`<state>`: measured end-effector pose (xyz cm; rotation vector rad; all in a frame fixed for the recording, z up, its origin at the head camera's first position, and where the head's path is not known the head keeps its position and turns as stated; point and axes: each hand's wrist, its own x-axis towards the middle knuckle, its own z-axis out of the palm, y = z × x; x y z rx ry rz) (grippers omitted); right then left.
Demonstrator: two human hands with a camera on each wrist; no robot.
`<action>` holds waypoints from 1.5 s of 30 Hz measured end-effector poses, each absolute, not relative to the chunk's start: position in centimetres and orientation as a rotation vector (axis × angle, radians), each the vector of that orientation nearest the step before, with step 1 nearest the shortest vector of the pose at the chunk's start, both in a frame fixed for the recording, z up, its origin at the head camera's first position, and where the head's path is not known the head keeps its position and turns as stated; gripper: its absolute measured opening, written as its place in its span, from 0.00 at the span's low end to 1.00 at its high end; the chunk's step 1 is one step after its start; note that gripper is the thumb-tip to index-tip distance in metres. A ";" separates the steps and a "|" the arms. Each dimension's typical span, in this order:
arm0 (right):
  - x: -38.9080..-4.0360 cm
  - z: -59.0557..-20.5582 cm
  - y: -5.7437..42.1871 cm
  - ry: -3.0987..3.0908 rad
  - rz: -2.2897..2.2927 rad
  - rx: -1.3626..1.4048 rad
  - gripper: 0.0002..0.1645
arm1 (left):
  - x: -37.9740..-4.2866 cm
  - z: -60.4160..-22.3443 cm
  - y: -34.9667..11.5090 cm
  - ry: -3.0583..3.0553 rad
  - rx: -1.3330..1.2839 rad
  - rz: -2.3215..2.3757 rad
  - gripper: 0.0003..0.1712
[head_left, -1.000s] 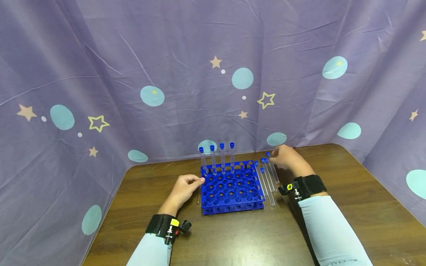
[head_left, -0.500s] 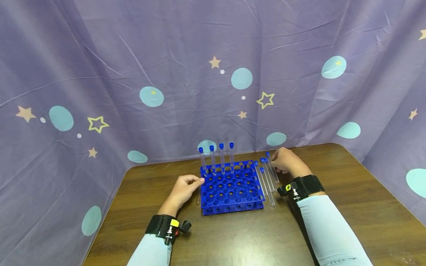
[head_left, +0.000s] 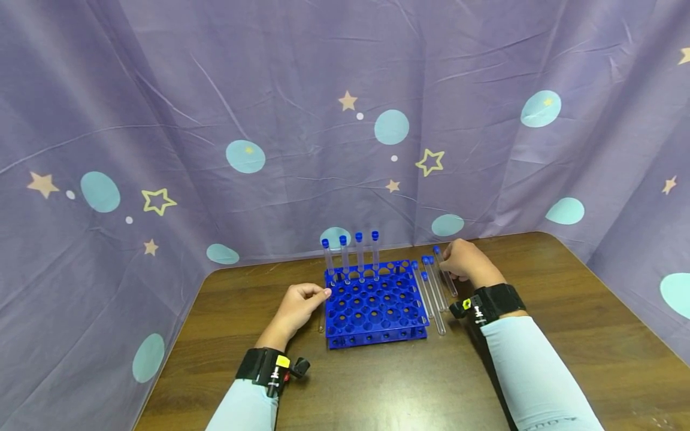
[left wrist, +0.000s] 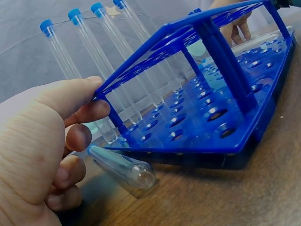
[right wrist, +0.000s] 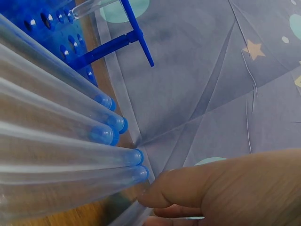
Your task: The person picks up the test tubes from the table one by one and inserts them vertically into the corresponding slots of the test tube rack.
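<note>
The thumb and index finger of my left hand (head_left: pixel 302 306) pinch the left edge of a blue test tube rack (head_left: pixel 374 304); the left wrist view shows them at the corner of its top plate. Several blue-capped test tubes (head_left: pixel 360 254) stand upright along the rack's back row. My right hand (head_left: pixel 465 261) pinches a clear, blue-capped test tube (head_left: pixel 448 284) at the right end of a group lying on the table. In the right wrist view, that tube (right wrist: pixel 131 215) shows only partly below the thumb.
Several capped test tubes (head_left: pixel 435 302) lie side by side between the rack and my right hand. Another test tube (left wrist: pixel 123 167) lies left of the rack, under my left hand. A purple patterned curtain (head_left: pixel 302 149) hangs behind the wooden table (head_left: pixel 377 389).
The test tube at my right hand has shifted slightly right, opening a gap from the tubes beside it. My left hand and the rack have stayed in place.
</note>
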<state>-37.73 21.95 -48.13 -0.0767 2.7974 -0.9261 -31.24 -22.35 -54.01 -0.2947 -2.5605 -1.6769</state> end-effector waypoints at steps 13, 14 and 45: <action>-37.5 -48.4 22.4 2.836 -0.807 0.000 0.15 | -31.0 -54.2 -22.1 -2.539 -0.278 -1.711 0.11; -37.5 -48.4 22.5 2.835 -0.801 0.003 0.15 | -31.0 -54.2 -22.1 -2.540 -0.276 -1.712 0.11; -37.9 -48.7 22.7 2.780 -0.881 -0.005 0.17 | -31.2 -54.0 -22.2 -2.539 -0.267 -1.720 0.12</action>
